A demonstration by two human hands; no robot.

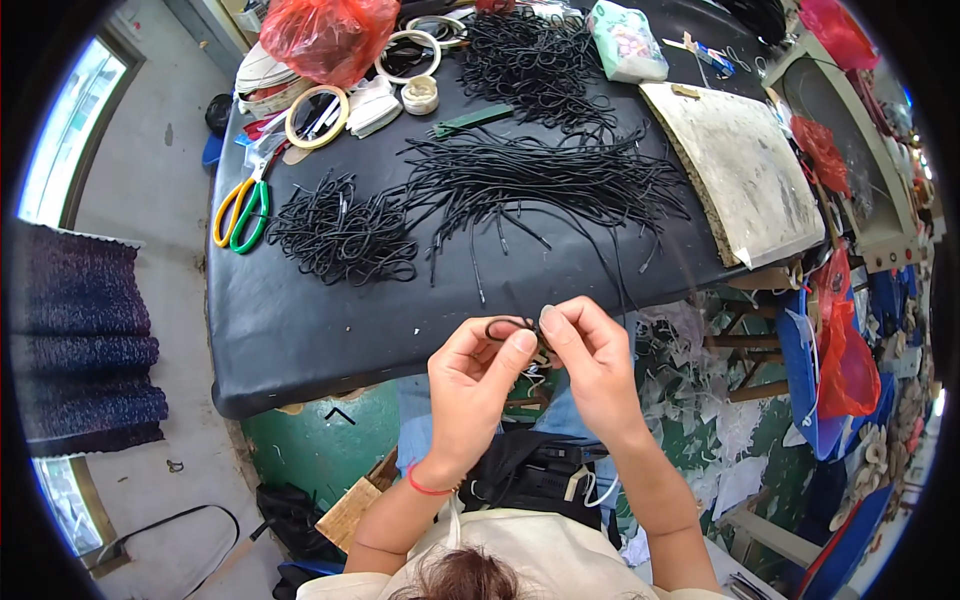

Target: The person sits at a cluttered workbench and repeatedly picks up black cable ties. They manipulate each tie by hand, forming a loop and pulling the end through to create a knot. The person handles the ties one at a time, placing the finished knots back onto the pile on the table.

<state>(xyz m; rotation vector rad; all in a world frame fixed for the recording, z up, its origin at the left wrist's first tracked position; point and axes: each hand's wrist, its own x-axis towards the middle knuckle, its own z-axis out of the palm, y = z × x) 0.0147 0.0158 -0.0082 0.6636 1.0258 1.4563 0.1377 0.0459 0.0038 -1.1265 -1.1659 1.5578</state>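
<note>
My left hand (468,385) pinches a black cord (503,322) between thumb and fingers, with a small loop of it standing above the thumb. Close beside it, my right hand (600,372) grips the same cord between thumb and forefinger. Both hands are just off the near edge of the black padded table (290,340), above my lap. The cord's crossing point between the fingertips is mostly hidden. Beyond the hands lies a wide bundle of straight black cords (560,180), some with loose ends toward me. Left of it sits a tangled heap of looped cords (340,232).
Scissors (240,215) with yellow and green handles lie at the left edge. Farther back are another cord heap (530,60), tape rolls (318,118), a red plastic bag (328,40) and a tissue pack (628,42). A worn pale board (745,170) lies at the right.
</note>
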